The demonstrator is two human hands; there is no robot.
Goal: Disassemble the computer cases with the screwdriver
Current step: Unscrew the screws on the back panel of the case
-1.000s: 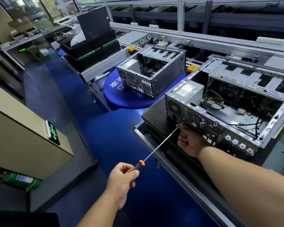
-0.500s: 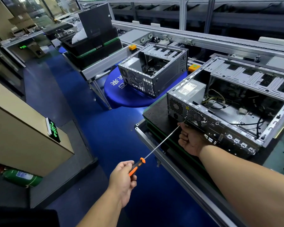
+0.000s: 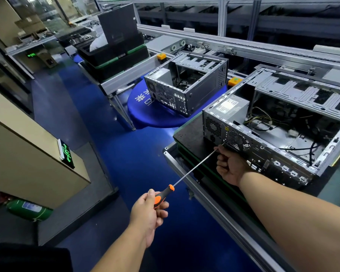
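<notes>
An open grey computer case (image 3: 279,122) lies on a black pad at the right, its rear panel facing me. A long screwdriver (image 3: 192,169) with an orange and black handle reaches its tip to the rear panel just below the fan grille. My left hand (image 3: 147,213) grips the handle. My right hand (image 3: 231,165) is curled by the tip, its thumb and fingers against the shaft next to the panel. A second open case (image 3: 186,85) stands farther back on a round blue table (image 3: 143,114).
A metal conveyor rail (image 3: 214,209) runs along the bench's front edge. Black trays (image 3: 114,55) with a dark panel are stacked at the back left. A beige cabinet (image 3: 28,154) with a green lit sign is at my left, a green cylinder (image 3: 29,210) beneath it. Blue floor lies between.
My left hand has shifted its grip on the handle, which now points more upright out of the fist. The shaft tip and my right hand stay at the rear panel.
</notes>
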